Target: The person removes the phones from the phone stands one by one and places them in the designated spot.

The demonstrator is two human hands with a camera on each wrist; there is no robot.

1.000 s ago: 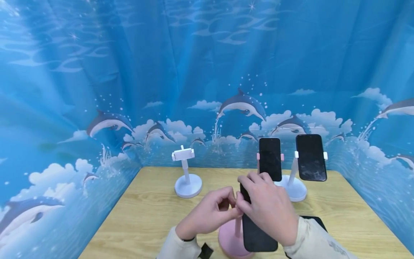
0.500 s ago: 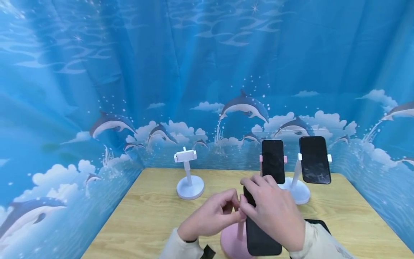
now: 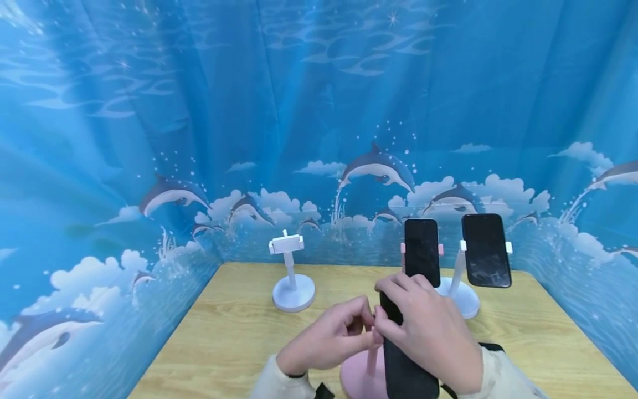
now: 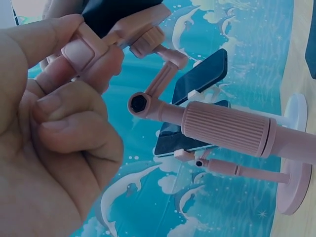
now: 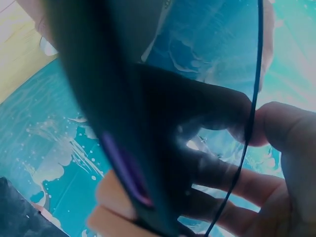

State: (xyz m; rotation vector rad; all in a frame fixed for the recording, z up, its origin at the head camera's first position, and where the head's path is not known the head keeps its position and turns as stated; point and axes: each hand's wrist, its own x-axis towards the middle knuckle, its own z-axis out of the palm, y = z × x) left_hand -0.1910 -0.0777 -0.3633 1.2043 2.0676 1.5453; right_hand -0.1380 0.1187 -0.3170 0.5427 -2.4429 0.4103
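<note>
In the head view my left hand (image 3: 329,335) is at the top of a pink phone stand (image 3: 356,376), whose round base rests on the table. The left wrist view shows its thumb and fingers pinching the end of the stand's pink clamp (image 4: 81,52), with the other fingers curled beneath. A black phone (image 3: 410,377) stands tilted in front of the stand, its upper part right at the clamp. My right hand (image 3: 431,327) grips that phone across its upper part, fingers over the top edge. Dark and blurred, the phone (image 5: 143,123) fills much of the right wrist view.
A white stand (image 3: 293,292) without a phone is at the back left. At the back right, a phone (image 3: 421,252) sits in a pink holder beside another phone (image 3: 485,249) on a white stand. A dark flat object (image 3: 492,347) lies partly under my right sleeve.
The head view has shifted, so the scene sits a little lower and to the right. Both hands keep the same hold on the clamp and the phone.
</note>
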